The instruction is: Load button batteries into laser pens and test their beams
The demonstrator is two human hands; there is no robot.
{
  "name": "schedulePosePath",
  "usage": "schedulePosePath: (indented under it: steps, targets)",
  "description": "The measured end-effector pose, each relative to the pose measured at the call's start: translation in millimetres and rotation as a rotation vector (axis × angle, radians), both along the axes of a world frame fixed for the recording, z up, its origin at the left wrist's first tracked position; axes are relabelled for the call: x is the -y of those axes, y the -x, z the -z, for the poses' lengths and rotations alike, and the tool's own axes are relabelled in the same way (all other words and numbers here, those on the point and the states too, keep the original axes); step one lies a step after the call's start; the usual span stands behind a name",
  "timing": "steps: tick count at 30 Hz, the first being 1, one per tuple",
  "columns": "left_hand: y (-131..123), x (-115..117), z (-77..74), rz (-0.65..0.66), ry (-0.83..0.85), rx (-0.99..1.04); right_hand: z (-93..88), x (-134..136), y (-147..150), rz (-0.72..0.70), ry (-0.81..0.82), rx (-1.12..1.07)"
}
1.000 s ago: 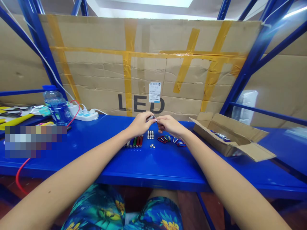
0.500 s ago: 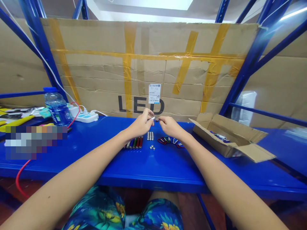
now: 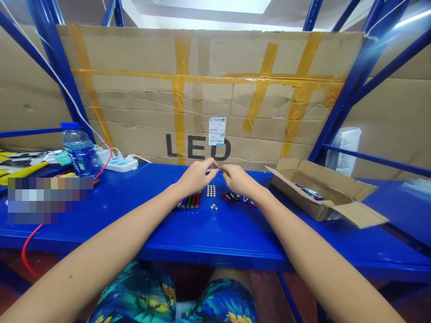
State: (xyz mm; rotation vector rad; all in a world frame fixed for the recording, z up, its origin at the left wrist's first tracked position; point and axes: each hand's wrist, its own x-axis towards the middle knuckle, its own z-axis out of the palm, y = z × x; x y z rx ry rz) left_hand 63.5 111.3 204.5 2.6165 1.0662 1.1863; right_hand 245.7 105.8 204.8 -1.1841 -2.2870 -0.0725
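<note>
My left hand (image 3: 198,176) is closed around a slim silver penlight tube (image 3: 212,170), held level just above the table. Its right-hand end meets the fingertips of my right hand (image 3: 237,178), which pinch a small dark metal end piece (image 3: 220,169) against it. My fingers hide most of both parts. Below my left wrist lies a row of coloured metal penlight tubes (image 3: 193,202), partly covered by the hand. Silver button cells (image 3: 211,191) stand in rows between the hands, with three loose ones (image 3: 214,207) nearer me. Coloured carabiners (image 3: 232,197) lie under my right wrist.
An open cardboard box (image 3: 313,202) holding small items stands at the right on the blue table (image 3: 215,235). To the left are a water bottle (image 3: 79,150) and a white power strip (image 3: 121,165). A large taped cardboard panel (image 3: 141,112) rises behind.
My hands have come closer together, and the penlight tube now meets the end piece in my right fingers. The tube has turned from slanted to nearly level.
</note>
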Motion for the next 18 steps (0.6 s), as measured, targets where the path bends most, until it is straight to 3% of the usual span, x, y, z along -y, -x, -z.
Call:
schedulePosePath:
  steps: [6,10,13,18]
  targets:
    - [4.0,-9.7,1.3,0.004,0.079,0.092,-3.0,-3.0,-3.6,-0.006,0.059,-0.115]
    - [7.1,-16.6,-2.0,0.046,0.299,0.321,-4.8,-9.9,-10.4,0.02,0.146,-0.272]
    - [8.7,-20.3,-4.6,0.104,0.451,0.452,-6.7,-11.9,-13.1,-0.01,0.295,-0.419]
    - [9.9,-19.1,-5.7,0.217,0.425,0.45,-14.0,-2.0,-12.3,-0.181,0.627,-0.635]
